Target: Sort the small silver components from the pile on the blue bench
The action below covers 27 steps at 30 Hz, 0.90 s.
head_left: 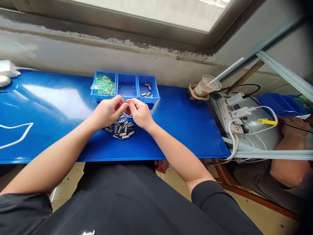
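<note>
My left hand (110, 110) and my right hand (140, 112) meet over the blue table, thumbs and fingertips pinched together. Whatever sits between the fingertips is too small and too covered to make out. Just below them lies a loose pile of small metal parts (121, 129), some thick grey cylinders and some thin pins. Behind the hands stand three joined blue bins. The left bin (99, 97) holds a green plastic bag (104, 84). A few thin pins lie in the middle bin (127, 80), and several short metal cylinders (148, 93) in the right bin (146, 79).
A drink cup (206, 86) in a cardboard holder (192, 93) stands at the right back. Beyond the table's right edge are a power strip (228, 114), white cables and a metal frame (269, 154). Another person's arm (290, 147) shows at far right. A white cable (23, 137) lies left.
</note>
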Each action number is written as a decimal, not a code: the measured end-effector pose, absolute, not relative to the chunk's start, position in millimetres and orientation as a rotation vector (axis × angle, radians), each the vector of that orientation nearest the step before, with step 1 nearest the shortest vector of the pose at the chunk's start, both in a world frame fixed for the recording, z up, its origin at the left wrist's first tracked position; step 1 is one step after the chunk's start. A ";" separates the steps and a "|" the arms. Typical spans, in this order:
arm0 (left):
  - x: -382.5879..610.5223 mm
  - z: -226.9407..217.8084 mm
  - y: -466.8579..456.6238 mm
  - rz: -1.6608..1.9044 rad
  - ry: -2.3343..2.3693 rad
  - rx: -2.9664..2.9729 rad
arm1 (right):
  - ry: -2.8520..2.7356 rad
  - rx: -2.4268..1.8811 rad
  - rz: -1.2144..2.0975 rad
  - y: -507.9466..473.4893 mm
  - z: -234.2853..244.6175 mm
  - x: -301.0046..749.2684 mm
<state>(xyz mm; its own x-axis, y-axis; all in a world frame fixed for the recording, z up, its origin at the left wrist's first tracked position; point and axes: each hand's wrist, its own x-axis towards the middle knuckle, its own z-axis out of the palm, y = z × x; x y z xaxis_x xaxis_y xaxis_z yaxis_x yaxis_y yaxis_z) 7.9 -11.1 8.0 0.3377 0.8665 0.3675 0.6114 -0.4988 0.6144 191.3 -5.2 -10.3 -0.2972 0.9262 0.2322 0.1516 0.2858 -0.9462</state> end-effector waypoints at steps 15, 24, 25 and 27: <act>5.8 5.1 -6.9 0.954 1.366 2.281 | -1.645 -0.985 1.084 -8.1 -5.3 189.6; 4.3 4.0 -5.1 0.992 1.310 2.260 | -1.696 -1.006 0.965 -9.4 -5.1 187.7; 4.2 4.0 -5.1 1.002 1.310 2.254 | -1.671 -1.009 0.984 -8.7 -5.8 187.2; 4.2 4.2 -5.3 1.022 1.311 2.241 | -1.578 -1.019 1.067 -6.7 -6.9 185.7</act>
